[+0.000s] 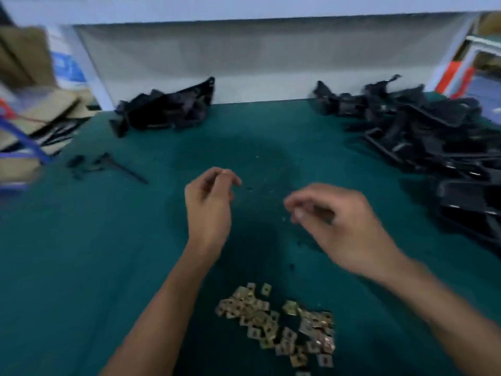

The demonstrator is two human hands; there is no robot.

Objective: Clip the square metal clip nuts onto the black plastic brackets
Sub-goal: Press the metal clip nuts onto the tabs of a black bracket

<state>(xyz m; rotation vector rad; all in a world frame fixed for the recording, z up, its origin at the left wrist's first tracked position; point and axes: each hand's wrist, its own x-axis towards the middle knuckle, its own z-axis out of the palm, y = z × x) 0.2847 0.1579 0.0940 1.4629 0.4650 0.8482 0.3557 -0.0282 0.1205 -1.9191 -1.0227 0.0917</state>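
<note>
- Dim, cool, bluish light throughout; brightest on the pale wall [271, 58] at the back.
- Soft, dark shadow pooled on the green table [81, 253] mid-frame, around and beyond both hands.
- Heavy motion blur across the frame, worst on the right hand [339, 226] and on the cardboard [24, 77] at the left edge.
- Wide-angle bending of straight lines toward the corners.
- No glare; black brackets [433, 137] reduced to near-featureless masses.

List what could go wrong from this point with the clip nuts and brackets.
1. The loose clip nuts lie scattered near the table's front edge, so a forearm sweep could knock some off.
2. The tangled right bracket pile may snag or spill when one bracket is pulled.
3. Both hands, left and right, hold no visible part.
</note>
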